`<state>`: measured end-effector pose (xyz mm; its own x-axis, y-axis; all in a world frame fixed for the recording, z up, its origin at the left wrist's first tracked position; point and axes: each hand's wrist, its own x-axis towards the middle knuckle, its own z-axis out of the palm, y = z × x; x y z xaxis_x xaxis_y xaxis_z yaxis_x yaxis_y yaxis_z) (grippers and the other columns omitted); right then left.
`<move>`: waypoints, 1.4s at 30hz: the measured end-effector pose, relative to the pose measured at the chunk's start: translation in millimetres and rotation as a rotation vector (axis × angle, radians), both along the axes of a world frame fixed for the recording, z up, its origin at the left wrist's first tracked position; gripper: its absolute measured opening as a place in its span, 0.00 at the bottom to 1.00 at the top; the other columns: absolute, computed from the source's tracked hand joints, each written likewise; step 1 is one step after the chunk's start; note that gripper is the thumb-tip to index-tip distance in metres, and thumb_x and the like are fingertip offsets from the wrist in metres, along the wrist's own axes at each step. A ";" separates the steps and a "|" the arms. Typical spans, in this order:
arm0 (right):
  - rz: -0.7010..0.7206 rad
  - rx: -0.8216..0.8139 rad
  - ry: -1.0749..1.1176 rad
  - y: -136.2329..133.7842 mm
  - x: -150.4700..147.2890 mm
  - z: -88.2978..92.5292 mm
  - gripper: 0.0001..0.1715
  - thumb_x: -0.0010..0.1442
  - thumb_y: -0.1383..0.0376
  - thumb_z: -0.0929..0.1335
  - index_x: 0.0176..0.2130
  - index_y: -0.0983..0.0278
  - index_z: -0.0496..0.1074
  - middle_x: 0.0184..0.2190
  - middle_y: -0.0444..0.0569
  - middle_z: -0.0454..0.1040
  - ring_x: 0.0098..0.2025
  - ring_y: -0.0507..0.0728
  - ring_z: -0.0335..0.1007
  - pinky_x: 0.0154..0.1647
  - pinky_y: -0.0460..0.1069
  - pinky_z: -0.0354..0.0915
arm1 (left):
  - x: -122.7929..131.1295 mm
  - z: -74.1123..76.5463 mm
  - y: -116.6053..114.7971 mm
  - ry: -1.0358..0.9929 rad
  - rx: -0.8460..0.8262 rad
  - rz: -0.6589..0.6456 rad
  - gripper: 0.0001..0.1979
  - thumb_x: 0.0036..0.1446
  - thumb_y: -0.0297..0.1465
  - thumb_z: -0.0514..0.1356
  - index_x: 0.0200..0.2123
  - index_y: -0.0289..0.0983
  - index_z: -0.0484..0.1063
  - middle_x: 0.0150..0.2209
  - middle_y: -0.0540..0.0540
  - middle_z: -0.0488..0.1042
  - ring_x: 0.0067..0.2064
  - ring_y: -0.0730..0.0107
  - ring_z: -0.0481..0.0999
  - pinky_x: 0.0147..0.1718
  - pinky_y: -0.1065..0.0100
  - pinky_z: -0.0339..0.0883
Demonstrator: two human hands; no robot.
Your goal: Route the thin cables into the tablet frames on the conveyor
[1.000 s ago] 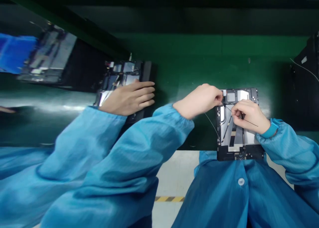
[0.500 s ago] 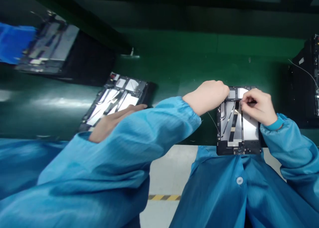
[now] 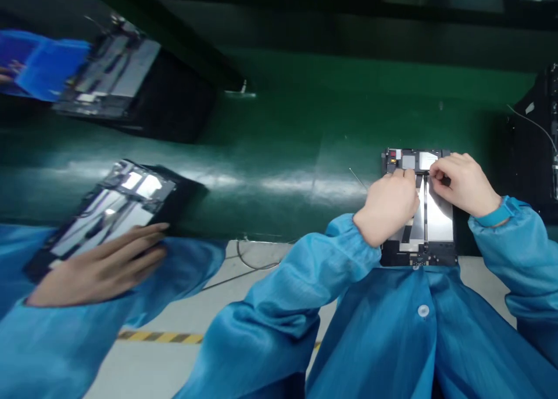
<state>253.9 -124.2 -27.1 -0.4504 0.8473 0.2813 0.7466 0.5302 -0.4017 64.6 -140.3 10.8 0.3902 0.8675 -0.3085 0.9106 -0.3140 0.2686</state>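
Note:
An opened tablet chassis (image 3: 438,222), black-framed with silver plates inside, lies at the near edge of the green belt. My left hand (image 3: 387,207) rests curled on its left half, fingertips pressed near the top. A thin wire (image 3: 357,178) sticks out to the left from under this hand. My right hand (image 3: 462,181) is at the chassis's upper right, thumb and fingers pinched together on a small part I cannot make out. Both hands nearly meet over the top middle of the chassis.
On the left, a co-worker's hand (image 3: 100,265) lies on a second opened chassis (image 3: 108,210). A third chassis (image 3: 111,76) and a blue tray (image 3: 47,65) sit far left. Dark equipment (image 3: 538,137) stands at the right edge. Grey floor with a yellow-black stripe (image 3: 161,336) shows below.
My left hand has slid from the chassis's upper-left corner down onto its left half. The co-worker's hand has pulled the second chassis left and toward the belt's near edge.

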 end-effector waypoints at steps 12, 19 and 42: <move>-0.351 -0.266 0.572 -24.3 15.9 -23.9 0.08 0.54 0.62 0.74 0.28 0.60 0.71 0.24 0.41 0.72 0.26 0.52 0.65 0.30 0.49 0.64 | 0.6 -17.2 -8.8 -0.025 0.107 0.073 0.10 0.62 0.28 0.55 0.42 0.32 0.74 0.43 0.34 0.80 0.47 0.49 0.78 0.46 0.55 0.71; -0.447 -0.333 0.734 -21.9 15.5 -29.3 0.10 0.52 0.60 0.74 0.29 0.60 0.69 0.24 0.40 0.71 0.26 0.51 0.66 0.29 0.48 0.65 | -9.0 -22.6 0.2 -0.241 0.042 0.122 0.05 0.57 0.30 0.59 0.28 0.40 0.67 0.28 0.46 0.74 0.34 0.59 0.74 0.36 0.60 0.66; -0.522 -0.375 0.795 -20.9 21.8 -31.0 0.19 0.49 0.56 0.78 0.29 0.59 0.68 0.25 0.41 0.73 0.27 0.52 0.71 0.28 0.48 0.70 | 20.1 -28.7 67.3 -0.503 -0.075 -0.214 0.07 0.60 0.26 0.61 0.33 0.35 0.81 0.35 0.44 0.79 0.38 0.63 0.76 0.45 0.62 0.68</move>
<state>275.7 -145.0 -58.1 0.2018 0.9793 0.0141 0.2931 -0.0467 -0.9549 84.7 -73.0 -17.9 0.6707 0.7355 -0.0959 0.5819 -0.4415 0.6830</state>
